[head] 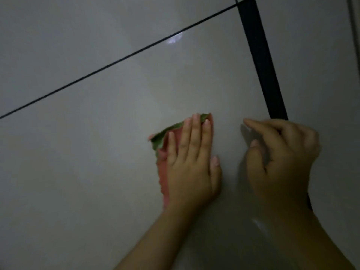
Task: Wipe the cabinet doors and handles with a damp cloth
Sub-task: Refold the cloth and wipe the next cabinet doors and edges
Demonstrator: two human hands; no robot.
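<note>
A glossy grey cabinet door point(120, 156) fills the view. My left hand point(191, 162) lies flat on a pink cloth with a green edge point(163, 172) and presses it against the door. The cloth shows only above and to the left of the fingers. A black handle strip point(261, 61) runs down the door's right edge. My right hand point(282, 158) covers the lower part of that strip, with its fingers curled over it and the index finger and thumb resting on the door panel.
A thin dark gap point(116, 60) runs diagonally across the top and separates this door from the grey panel above point(78, 26). Another grey panel point(315, 55) lies right of the black strip. The lighting is dim.
</note>
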